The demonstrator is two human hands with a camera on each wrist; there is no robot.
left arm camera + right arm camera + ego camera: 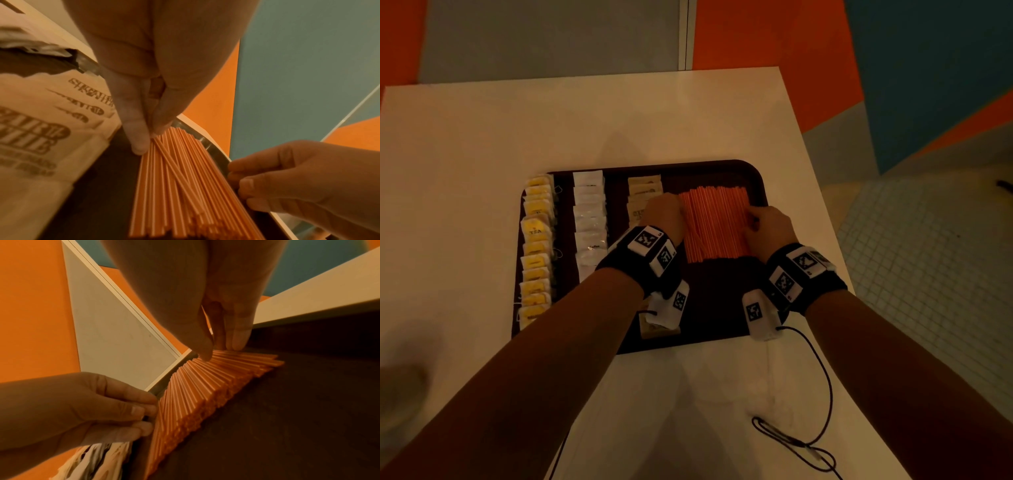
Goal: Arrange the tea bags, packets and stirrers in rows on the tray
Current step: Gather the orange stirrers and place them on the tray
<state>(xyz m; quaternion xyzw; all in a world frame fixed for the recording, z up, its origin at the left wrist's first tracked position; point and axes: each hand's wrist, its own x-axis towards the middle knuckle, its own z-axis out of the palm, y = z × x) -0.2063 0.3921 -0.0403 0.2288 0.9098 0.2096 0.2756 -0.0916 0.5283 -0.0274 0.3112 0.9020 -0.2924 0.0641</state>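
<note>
A dark brown tray [756, 178] lies on a white table. It holds a column of yellow tea bags [536, 240], a column of white packets [589, 219], a column of brown packets [642, 195] and a flat bundle of orange stirrers [714, 226] at the right. My left hand [664, 212] presses straight fingers [137, 142] against the bundle's left edge [180, 186]. My right hand [760, 222] touches the bundle's right edge with its fingertips [238, 340]. One stirrer lies slanted across the others. Both hands flank the stirrers [195, 394] and neither holds anything.
The table's right edge [822, 219] runs close beside the tray, with tiled floor [928, 257] beyond. A black cable [825, 394] trails from my right wrist over the near table. A blurred pale shape [400, 387] sits at the near left.
</note>
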